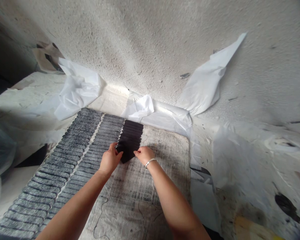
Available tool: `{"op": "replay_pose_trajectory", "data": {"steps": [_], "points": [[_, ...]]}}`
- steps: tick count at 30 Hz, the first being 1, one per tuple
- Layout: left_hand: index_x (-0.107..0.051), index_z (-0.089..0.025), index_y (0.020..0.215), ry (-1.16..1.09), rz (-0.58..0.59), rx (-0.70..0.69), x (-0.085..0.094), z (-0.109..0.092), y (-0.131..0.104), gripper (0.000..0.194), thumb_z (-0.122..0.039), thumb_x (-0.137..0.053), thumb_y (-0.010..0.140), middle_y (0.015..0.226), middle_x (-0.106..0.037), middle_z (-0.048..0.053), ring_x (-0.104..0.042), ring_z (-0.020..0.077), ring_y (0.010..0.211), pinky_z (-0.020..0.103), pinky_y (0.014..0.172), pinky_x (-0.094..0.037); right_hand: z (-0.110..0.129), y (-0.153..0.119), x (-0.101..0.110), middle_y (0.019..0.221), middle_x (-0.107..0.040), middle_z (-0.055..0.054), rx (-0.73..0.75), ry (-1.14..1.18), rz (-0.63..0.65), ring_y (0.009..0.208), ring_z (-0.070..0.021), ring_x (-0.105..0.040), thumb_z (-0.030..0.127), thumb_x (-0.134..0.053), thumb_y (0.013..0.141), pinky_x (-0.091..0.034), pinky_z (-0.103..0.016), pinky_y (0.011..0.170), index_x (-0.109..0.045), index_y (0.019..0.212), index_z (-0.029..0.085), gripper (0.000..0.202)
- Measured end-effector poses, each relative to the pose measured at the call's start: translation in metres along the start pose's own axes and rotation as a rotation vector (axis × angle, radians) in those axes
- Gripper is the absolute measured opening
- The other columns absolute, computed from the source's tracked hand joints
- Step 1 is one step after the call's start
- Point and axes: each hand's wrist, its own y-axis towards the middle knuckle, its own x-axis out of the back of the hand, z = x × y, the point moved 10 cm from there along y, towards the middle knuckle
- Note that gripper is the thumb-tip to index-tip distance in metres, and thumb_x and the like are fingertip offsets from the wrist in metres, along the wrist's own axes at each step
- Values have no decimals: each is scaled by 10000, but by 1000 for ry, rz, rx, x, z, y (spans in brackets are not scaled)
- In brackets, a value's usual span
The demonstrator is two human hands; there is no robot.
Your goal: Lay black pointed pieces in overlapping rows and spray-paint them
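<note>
My left hand (111,157) pinches the left edge of a black fabric piece (128,154). My right hand (144,155), with a silver bangle on its wrist, pinches the right edge of that piece. It lies at the near end of a short column of overlapping black pieces (132,130). Left of that column run two long columns of overlapping grey speckled strips (110,130). All of them rest on a worn, stained cloth-covered board (162,180).
Thin white sheets (80,90) lie crumpled behind the board, and another white sheet (205,83) leans on the rough wall (145,43). Loose dark threads (141,213) lie on the cloth near me. Left of the board is a black scrap (35,158).
</note>
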Motion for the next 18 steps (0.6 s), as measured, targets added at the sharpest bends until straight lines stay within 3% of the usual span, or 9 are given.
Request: {"op": "replay_pose_trajectory", "data": {"steps": [12, 18], "points": [[-436, -151, 1216, 131, 28, -38, -3, -7, -1, 444, -344, -498, 820, 761, -655, 33, -637, 197, 712, 269, 661, -447, 3, 3, -2, 839, -710, -85, -6, -38, 58, 821, -194, -649, 425, -494, 822, -433, -259, 647, -725, 810, 209, 317], [-401, -153, 1236, 420, -17, -121, 3, -26, -13, 482, -448, -416, 854, 1098, -605, 145, -645, 245, 766, 318, 626, -465, 9, -7, 3, 957, -689, -146, -29, -89, -5, 935, -251, -637, 402, -511, 831, -484, -329, 727, -683, 928, 143, 326]]}}
